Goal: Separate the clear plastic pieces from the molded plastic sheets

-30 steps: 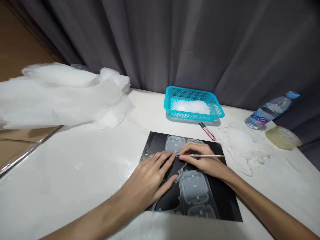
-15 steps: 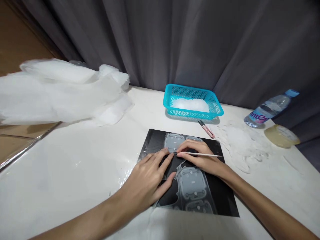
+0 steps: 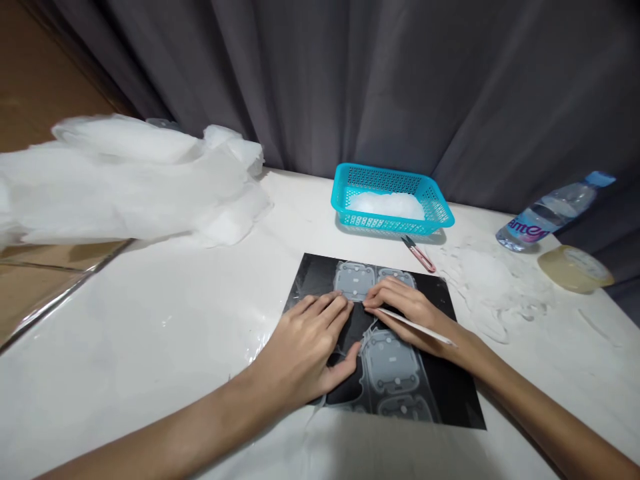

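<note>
A white stick is pinched by the right hand over a black sheet, slanted from fingertips toward wrist, front tip hidden; the left hand is laid there, thumb wide.

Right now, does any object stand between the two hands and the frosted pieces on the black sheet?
Nothing visible does: the left hand lies over the black sheet, the right hand holds a white stick by the frosted pieces.

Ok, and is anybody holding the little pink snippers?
No, the pink thread snips lie on the white table near the turquoise basket, while the right hand holds a thin white stick.
</note>
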`<action>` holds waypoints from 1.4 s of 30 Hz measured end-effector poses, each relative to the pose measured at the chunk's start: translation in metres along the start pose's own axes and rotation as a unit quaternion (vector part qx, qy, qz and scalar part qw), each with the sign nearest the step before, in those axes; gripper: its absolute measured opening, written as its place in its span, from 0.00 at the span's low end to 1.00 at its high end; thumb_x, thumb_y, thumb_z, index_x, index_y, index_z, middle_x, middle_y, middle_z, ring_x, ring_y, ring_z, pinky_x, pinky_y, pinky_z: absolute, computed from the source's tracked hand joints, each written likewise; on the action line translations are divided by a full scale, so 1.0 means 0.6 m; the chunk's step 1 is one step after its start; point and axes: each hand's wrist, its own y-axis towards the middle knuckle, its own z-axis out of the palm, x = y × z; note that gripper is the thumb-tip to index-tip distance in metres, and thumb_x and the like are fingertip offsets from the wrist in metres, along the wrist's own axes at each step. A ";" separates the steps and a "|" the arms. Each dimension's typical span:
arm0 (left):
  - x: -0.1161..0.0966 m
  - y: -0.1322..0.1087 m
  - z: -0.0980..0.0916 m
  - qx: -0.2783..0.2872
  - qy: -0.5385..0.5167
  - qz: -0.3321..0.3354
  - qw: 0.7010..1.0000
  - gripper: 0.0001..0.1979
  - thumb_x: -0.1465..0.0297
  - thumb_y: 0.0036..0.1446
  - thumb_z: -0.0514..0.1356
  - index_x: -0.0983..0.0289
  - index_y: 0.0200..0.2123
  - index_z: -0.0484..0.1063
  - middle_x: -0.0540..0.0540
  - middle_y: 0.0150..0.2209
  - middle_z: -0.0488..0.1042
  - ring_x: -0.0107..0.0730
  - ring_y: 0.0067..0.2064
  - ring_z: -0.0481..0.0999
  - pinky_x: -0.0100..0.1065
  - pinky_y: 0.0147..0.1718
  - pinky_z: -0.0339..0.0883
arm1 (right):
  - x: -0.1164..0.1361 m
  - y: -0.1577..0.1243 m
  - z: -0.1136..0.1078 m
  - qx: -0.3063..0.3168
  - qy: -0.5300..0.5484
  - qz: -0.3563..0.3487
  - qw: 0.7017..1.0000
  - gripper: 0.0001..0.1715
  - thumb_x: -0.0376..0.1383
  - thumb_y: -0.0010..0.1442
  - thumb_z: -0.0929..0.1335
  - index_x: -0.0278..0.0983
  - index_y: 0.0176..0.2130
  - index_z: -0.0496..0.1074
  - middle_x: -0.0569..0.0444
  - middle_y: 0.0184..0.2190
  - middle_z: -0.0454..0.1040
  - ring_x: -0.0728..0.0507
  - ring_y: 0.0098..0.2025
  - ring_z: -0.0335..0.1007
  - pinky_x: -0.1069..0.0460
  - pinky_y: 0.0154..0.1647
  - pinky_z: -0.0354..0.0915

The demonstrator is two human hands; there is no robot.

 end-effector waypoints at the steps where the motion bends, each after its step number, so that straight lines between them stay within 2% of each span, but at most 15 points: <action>1: -0.001 0.000 0.000 0.002 -0.001 -0.001 1.000 0.21 0.62 0.65 0.57 0.71 0.53 0.76 0.66 0.53 0.81 0.52 0.53 0.80 0.48 0.50 0.73 | 0.000 -0.001 -0.001 -0.003 -0.002 -0.002 1.000 0.06 0.33 0.74 0.63 0.40 0.45 0.71 0.48 0.42 0.75 0.42 0.46 0.73 0.45 0.53 0.70; 6: 0.001 -0.002 -0.004 0.002 -0.019 -0.008 1.000 0.22 0.63 0.65 0.59 0.73 0.55 0.76 0.66 0.53 0.80 0.53 0.55 0.77 0.48 0.52 0.71 | -0.003 0.005 0.008 -0.016 -0.015 -0.052 0.998 0.07 0.32 0.74 0.63 0.38 0.48 0.70 0.47 0.42 0.75 0.42 0.46 0.73 0.47 0.52 0.71; 10: 0.008 0.000 -0.008 0.019 -0.031 -0.014 0.999 0.22 0.63 0.66 0.59 0.71 0.56 0.76 0.63 0.48 0.81 0.53 0.50 0.75 0.49 0.46 0.71 | -0.005 0.011 0.017 -0.009 -0.041 -0.062 0.997 0.09 0.33 0.75 0.62 0.39 0.50 0.70 0.47 0.44 0.75 0.43 0.47 0.73 0.47 0.51 0.72; 14: 0.009 0.001 -0.009 0.028 -0.039 -0.020 0.999 0.23 0.62 0.66 0.59 0.71 0.57 0.76 0.63 0.49 0.80 0.53 0.50 0.74 0.49 0.48 0.69 | 0.001 0.015 0.017 -0.026 -0.168 -0.033 0.985 0.16 0.37 0.75 0.63 0.35 0.58 0.69 0.44 0.48 0.77 0.40 0.51 0.73 0.44 0.54 0.73; 17: 0.011 -0.001 -0.011 0.032 -0.057 -0.031 0.997 0.22 0.62 0.66 0.60 0.69 0.58 0.75 0.63 0.50 0.79 0.52 0.51 0.75 0.48 0.49 0.68 | 0.006 0.015 0.019 -0.008 -0.284 -0.068 0.956 0.18 0.36 0.75 0.62 0.30 0.59 0.70 0.41 0.50 0.78 0.37 0.50 0.73 0.42 0.52 0.74; 19: 0.017 -0.001 -0.012 0.030 -0.108 -0.069 0.991 0.19 0.62 0.66 0.60 0.66 0.55 0.75 0.61 0.49 0.78 0.48 0.49 0.76 0.46 0.48 0.68 | 0.010 0.015 0.020 0.005 -0.322 -0.102 0.941 0.18 0.33 0.75 0.61 0.28 0.57 0.71 0.40 0.48 0.79 0.37 0.48 0.74 0.42 0.50 0.74; 22: 0.031 0.004 -0.014 0.026 -0.209 -0.180 0.961 0.14 0.59 0.69 0.57 0.64 0.44 0.74 0.56 0.42 0.77 0.40 0.42 0.77 0.40 0.43 0.68 | 0.017 0.016 0.020 -0.024 -0.348 -0.117 0.930 0.18 0.32 0.75 0.62 0.25 0.58 0.71 0.39 0.44 0.80 0.38 0.46 0.75 0.44 0.45 0.75; 25: 0.038 0.014 -0.014 0.051 -0.288 -0.277 0.915 0.20 0.52 0.69 0.55 0.63 0.37 0.73 0.52 0.34 0.75 0.38 0.37 0.75 0.37 0.38 0.65 | 0.024 0.018 0.019 -0.087 -0.358 -0.121 0.922 0.17 0.31 0.73 0.65 0.24 0.58 0.70 0.39 0.43 0.80 0.38 0.44 0.75 0.45 0.43 0.74; 28: 0.031 0.025 -0.008 0.058 -0.407 -0.302 0.860 0.23 0.50 0.68 0.57 0.62 0.35 0.77 0.51 0.33 0.76 0.37 0.36 0.73 0.35 0.36 0.63 | 0.033 0.017 0.017 -0.117 -0.349 -0.114 0.923 0.19 0.30 0.72 0.66 0.23 0.58 0.70 0.38 0.44 0.79 0.38 0.45 0.74 0.45 0.46 0.74; 31: 0.019 0.031 0.002 0.021 -0.520 -0.315 0.794 0.19 0.53 0.66 0.61 0.62 0.38 0.80 0.51 0.33 0.77 0.35 0.36 0.73 0.33 0.36 0.63 | 0.041 0.012 0.017 -0.113 -0.325 -0.091 0.935 0.22 0.29 0.72 0.66 0.23 0.61 0.67 0.37 0.47 0.78 0.37 0.48 0.73 0.44 0.47 0.74; 33: 0.013 0.033 0.008 -0.012 -0.548 -0.332 0.768 0.16 0.55 0.63 0.64 0.63 0.38 0.81 0.50 0.33 0.77 0.33 0.35 0.72 0.32 0.35 0.62 | 0.044 0.007 0.019 -0.104 -0.311 -0.083 0.941 0.23 0.30 0.72 0.66 0.23 0.63 0.67 0.37 0.48 0.77 0.37 0.49 0.73 0.44 0.46 0.74; 38: 0.011 0.034 0.013 -0.051 -0.564 -0.350 0.746 0.14 0.57 0.60 0.67 0.64 0.34 0.81 0.51 0.32 0.79 0.32 0.34 0.72 0.31 0.34 0.62 | 0.048 0.005 0.022 -0.100 -0.297 -0.073 0.947 0.21 0.31 0.73 0.65 0.25 0.61 0.68 0.38 0.47 0.77 0.38 0.47 0.72 0.44 0.45 0.74; 42: 0.011 0.033 0.011 -0.050 -0.545 -0.347 0.762 0.14 0.58 0.61 0.66 0.64 0.34 0.81 0.51 0.30 0.77 0.30 0.32 0.69 0.31 0.32 0.60 | 0.051 0.007 0.022 -0.103 -0.279 -0.059 0.953 0.17 0.31 0.73 0.65 0.26 0.58 0.70 0.41 0.45 0.77 0.39 0.45 0.72 0.45 0.44 0.74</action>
